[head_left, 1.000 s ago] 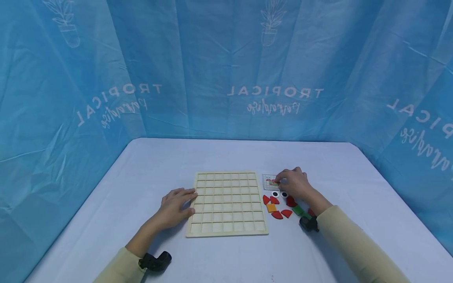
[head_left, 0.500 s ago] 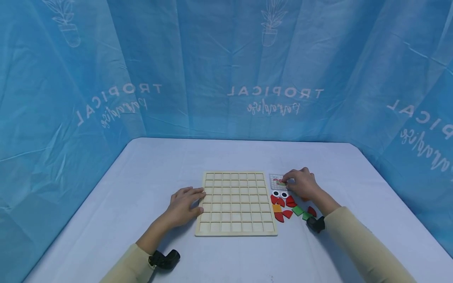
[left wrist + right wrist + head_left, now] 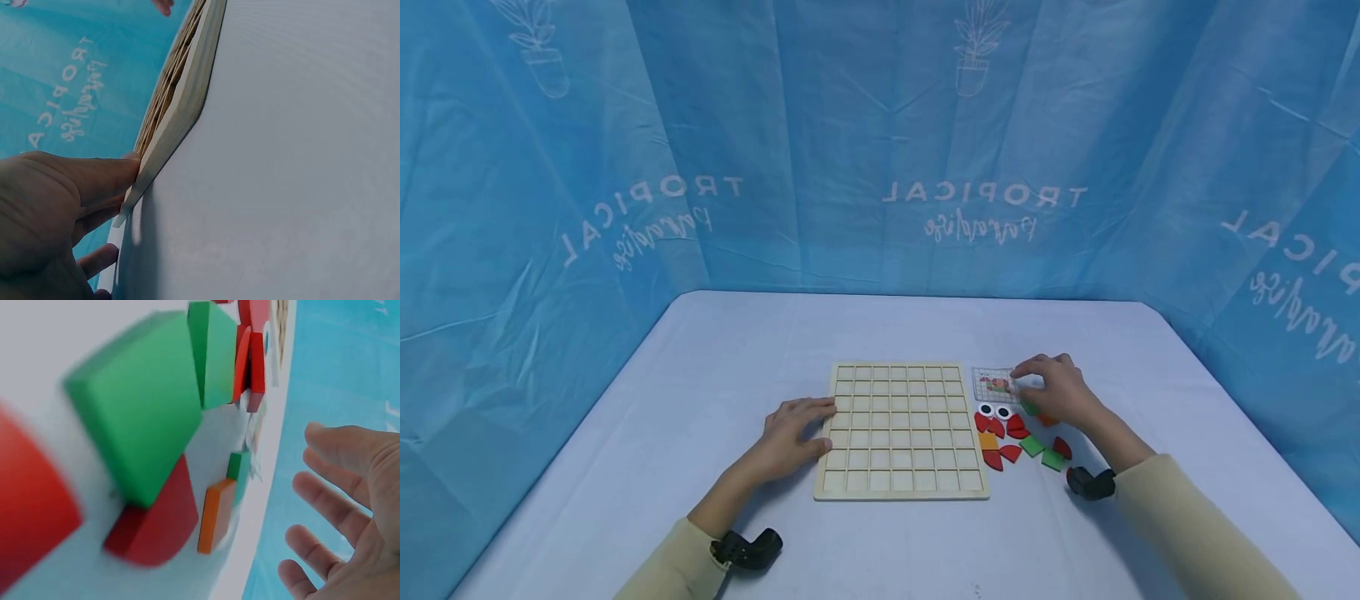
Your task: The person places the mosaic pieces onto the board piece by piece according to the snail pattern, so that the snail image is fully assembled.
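Wooden grid board (image 3: 898, 433) is laid flat on the white cloth (image 3: 865, 550), near the middle of the table and between the two hands. One side of it is turned toward the person, the opposite side toward the blue curtain (image 3: 820, 250). As its form looks nearly square, a long axis cannot be told with certainty.

At the left edge, the board is touched by the left hand (image 3: 793, 433); its fingers are loosely stretched, and the tip of the thumb, separated from them, is placed at the rim. The right hand (image 3: 1058, 392) is raised close to the right end of a printed card (image 3: 992, 385), with thumb and fingers spread and softly bent; whether the card is touched cannot be told. This card is laid just beside the far right part of the board, its longer side directed from left to right.

Pale wood is seen in the board, and shallow square cells are formed by thin strips. Below the card, thick, smooth pieces are scattered: red pieces (image 3: 1011, 453) with a curved edge, green angular pieces (image 3: 1032, 446), an orange square (image 3: 988, 442) and two white discs (image 3: 986, 410) with black centres.
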The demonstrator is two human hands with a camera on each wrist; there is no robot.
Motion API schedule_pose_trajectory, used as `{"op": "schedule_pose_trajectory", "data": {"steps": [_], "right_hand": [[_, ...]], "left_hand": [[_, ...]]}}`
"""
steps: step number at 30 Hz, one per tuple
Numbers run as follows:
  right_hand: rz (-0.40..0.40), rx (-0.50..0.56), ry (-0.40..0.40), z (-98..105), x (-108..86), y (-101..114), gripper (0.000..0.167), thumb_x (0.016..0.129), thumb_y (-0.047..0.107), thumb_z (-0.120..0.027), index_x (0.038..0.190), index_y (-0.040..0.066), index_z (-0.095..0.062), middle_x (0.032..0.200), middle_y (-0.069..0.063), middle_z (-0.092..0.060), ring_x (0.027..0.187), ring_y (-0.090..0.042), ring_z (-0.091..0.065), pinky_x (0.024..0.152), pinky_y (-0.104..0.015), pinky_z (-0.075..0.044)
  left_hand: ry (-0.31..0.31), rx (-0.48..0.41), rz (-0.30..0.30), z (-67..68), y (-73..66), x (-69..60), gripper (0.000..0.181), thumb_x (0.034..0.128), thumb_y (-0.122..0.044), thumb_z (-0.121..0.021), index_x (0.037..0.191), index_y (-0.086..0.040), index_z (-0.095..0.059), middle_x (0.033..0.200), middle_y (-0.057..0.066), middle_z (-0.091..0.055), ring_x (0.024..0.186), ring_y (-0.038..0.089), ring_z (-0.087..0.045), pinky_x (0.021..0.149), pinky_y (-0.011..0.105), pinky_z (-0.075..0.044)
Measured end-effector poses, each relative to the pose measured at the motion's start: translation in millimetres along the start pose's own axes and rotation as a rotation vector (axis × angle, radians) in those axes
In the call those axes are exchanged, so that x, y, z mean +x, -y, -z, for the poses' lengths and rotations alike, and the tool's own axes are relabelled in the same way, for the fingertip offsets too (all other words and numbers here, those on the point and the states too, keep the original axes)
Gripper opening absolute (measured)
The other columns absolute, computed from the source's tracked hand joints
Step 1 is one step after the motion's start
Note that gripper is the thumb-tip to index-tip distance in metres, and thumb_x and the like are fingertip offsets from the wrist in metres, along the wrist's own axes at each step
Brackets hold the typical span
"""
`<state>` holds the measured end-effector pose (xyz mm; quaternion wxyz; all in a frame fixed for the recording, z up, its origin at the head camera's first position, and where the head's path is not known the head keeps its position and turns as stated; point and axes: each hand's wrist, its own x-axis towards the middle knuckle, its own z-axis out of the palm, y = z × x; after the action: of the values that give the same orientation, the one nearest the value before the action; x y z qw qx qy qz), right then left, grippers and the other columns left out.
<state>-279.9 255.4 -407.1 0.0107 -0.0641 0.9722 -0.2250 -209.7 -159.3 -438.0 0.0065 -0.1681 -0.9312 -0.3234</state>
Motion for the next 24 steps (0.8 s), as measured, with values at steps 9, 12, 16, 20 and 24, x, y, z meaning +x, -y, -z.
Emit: {"op": "schedule_pose_trajectory", "data": {"steps": [9,12,16,20,24], "right_hand": [[0.015,0.012,-0.031,12,-36.7,-17,0.036,0.081,0.021,-0.072,0.115,0.011,-0.067,0.122,-0.017,-0.058,0.114,-0.035,-0.039,0.081,-0.049,-0.052],[0.025,0.012,-0.034,13,-49.2,-24,0.037,0.080,0.021,-0.073,0.115,0.010,-0.067,0.120,-0.017,-0.059,0.111,-0.034,-0.040,0.079,-0.049,-0.052],[0.036,0.014,-0.040,13,-63.1,-31,0.038,0.078,0.022,-0.075,0.114,0.012,-0.068,0.117,-0.016,-0.061,0.109,-0.033,-0.041,0.075,-0.046,-0.053],[0.030,0.018,-0.023,10,-73.1,-37,0.038,0.077,0.025,-0.076,0.113,0.013,-0.068,0.115,-0.014,-0.062,0.108,-0.032,-0.043,0.073,-0.043,-0.054],[0.034,0.021,-0.007,8,-79.1,-43,0.036,0.077,0.025,-0.076,0.110,0.014,-0.069,0.112,-0.012,-0.063,0.106,-0.030,-0.045,0.072,-0.038,-0.054]], "left_hand": [[0.014,-0.073,0.020,-1.1,3.2,0.4,0.049,0.0857,-0.018,-0.068,0.132,-0.008,-0.054,0.145,0.009,-0.045,0.136,0.038,-0.029,0.106,0.062,-0.016],[0.017,-0.081,0.020,-1.1,2.9,0.3,0.050,0.0858,-0.018,-0.068,0.132,-0.008,-0.054,0.145,0.009,-0.045,0.136,0.038,-0.028,0.106,0.061,-0.015],[0.014,-0.083,0.020,-0.7,2.5,-0.2,0.050,0.0856,-0.018,-0.068,0.133,-0.008,-0.054,0.145,0.009,-0.045,0.136,0.038,-0.028,0.106,0.061,-0.014],[0.016,-0.091,0.032,-1.2,2.2,-0.4,0.051,0.0852,-0.018,-0.068,0.133,-0.008,-0.053,0.146,0.008,-0.045,0.137,0.037,-0.027,0.107,0.061,-0.013],[0.015,-0.095,0.040,-2.2,1.8,0.1,0.051,0.0851,-0.017,-0.068,0.133,-0.008,-0.053,0.146,0.008,-0.044,0.137,0.037,-0.027,0.108,0.060,-0.013]]}}
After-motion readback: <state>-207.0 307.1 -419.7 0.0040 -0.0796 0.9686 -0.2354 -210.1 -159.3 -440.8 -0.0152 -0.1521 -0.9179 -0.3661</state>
